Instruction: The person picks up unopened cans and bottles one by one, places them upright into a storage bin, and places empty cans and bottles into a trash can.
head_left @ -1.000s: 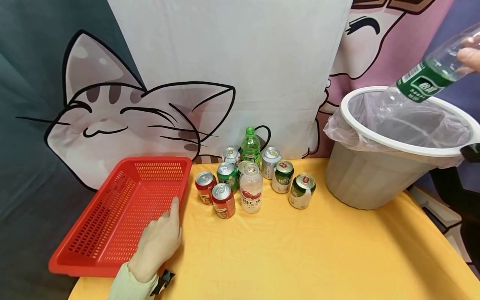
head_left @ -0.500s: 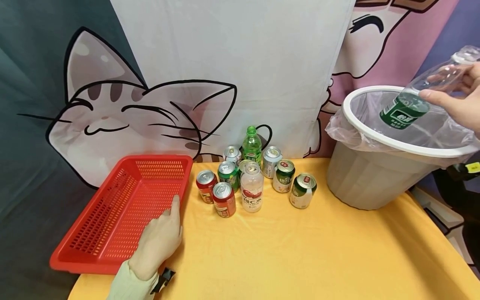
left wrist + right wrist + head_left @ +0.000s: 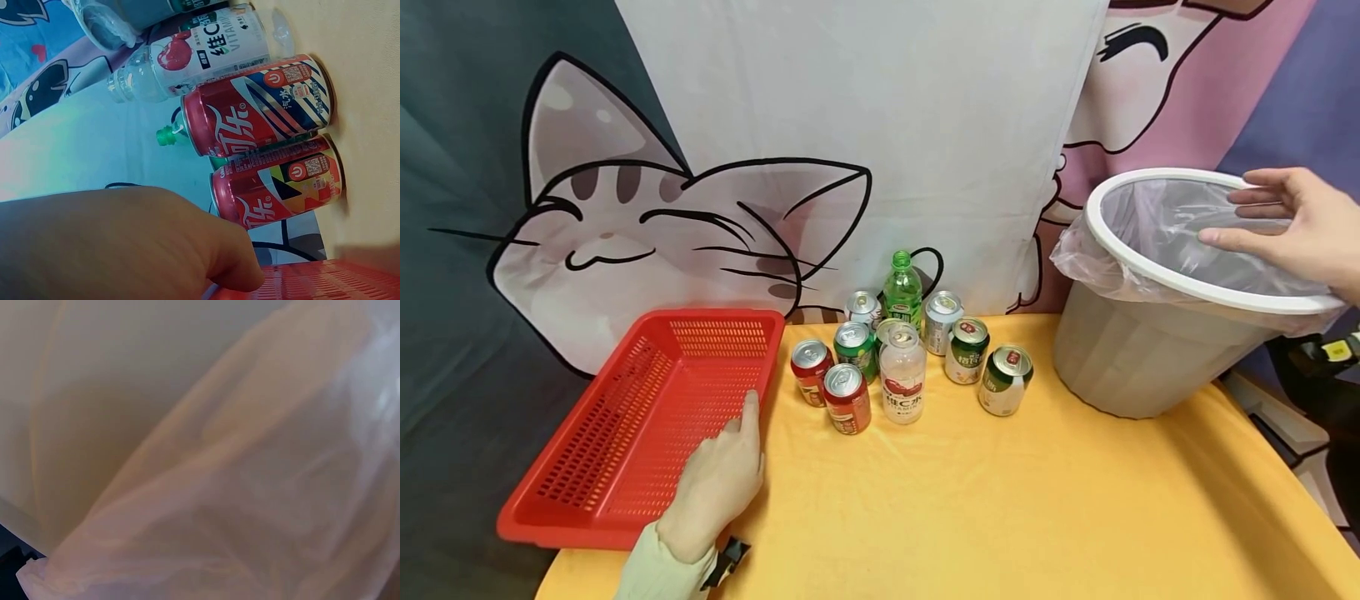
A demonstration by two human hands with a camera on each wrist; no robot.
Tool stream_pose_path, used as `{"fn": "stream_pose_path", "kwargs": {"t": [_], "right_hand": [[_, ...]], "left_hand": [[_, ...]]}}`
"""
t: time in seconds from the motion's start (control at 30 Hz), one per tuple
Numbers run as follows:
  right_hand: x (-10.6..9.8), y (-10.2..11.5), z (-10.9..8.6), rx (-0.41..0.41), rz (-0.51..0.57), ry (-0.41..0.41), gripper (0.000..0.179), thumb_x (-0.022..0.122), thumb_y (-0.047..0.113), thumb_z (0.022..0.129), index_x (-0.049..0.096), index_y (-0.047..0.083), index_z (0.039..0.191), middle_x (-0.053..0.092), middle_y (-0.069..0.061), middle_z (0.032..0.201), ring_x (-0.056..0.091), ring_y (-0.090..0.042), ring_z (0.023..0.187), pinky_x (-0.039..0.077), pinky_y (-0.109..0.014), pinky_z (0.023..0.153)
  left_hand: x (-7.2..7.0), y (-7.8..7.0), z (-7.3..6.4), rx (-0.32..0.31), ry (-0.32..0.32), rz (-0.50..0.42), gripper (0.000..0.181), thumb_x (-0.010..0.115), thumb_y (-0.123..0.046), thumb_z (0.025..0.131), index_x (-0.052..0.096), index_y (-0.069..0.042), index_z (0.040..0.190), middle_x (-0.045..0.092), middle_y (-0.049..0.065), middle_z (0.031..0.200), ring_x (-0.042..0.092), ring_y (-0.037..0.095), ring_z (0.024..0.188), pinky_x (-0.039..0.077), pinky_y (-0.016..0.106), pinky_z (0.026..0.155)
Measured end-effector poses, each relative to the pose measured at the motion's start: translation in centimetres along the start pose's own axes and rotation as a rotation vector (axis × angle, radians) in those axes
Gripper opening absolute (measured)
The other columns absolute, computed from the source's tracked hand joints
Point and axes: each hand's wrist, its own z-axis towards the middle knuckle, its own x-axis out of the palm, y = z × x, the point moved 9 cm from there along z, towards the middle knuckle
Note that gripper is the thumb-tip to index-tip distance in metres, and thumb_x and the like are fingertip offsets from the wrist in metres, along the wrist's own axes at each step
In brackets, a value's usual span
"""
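Observation:
My left hand holds the near right side of a red plastic basket, its index finger stretched along the rim. The left wrist view shows my thumb close by the basket's red wall. Over the right part of a grey trash bin, my right hand is held with fingers spread and nothing in it. A translucent liner hangs over the bin's white rim; folds of this liner fill the right wrist view. The green-labelled bottle is out of sight in the head view.
On the yellow tablecloth stand red cola cans, a clear vitamin drink bottle, a green bottle, a green can, silver cans and green-and-white cans. A cartoon curtain hangs behind.
My right hand lowered the clear green-labelled bottle into the bin's mouth and let go of it; its fingers are now spread. My left hand stays at the basket.

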Motion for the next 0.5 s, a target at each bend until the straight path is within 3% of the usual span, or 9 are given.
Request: {"fn": "stream_pose_path", "kwargs": {"t": [0.07,0.13,0.5], "right_hand": [[0.7,-0.1,0.1,0.009,-0.063,0.048,0.098,0.072,0.040,0.096,0.010,0.012,0.167,0.029,-0.026,0.167,0.032,-0.047,0.151,0.025,-0.051,0.126],[1.0,0.0,0.3,0.006,-0.072,0.080,0.100,0.070,0.040,0.097,0.007,0.007,0.166,0.022,-0.036,0.165,0.027,-0.061,0.145,0.020,-0.070,0.118],[1.5,0.3,0.1,0.020,-0.080,0.109,0.100,0.068,0.043,0.098,0.007,0.003,0.166,0.024,-0.039,0.162,0.028,-0.063,0.142,0.021,-0.075,0.115]], "left_hand": [[0.0,0.0,0.0,-0.003,0.004,0.000,0.064,0.055,-0.008,0.098,0.031,0.010,0.154,0.066,0.026,0.091,0.063,0.037,0.057,0.049,0.049,0.046],[0.0,0.1,0.1,-0.006,0.005,0.002,0.064,0.055,-0.008,0.098,0.031,0.010,0.154,0.066,0.026,0.091,0.063,0.038,0.057,0.048,0.049,0.045],[-0.1,0.1,-0.2,-0.007,-0.013,0.006,0.062,0.053,-0.009,0.098,0.032,0.010,0.153,0.067,0.027,0.093,0.064,0.040,0.059,0.050,0.051,0.047]]}}
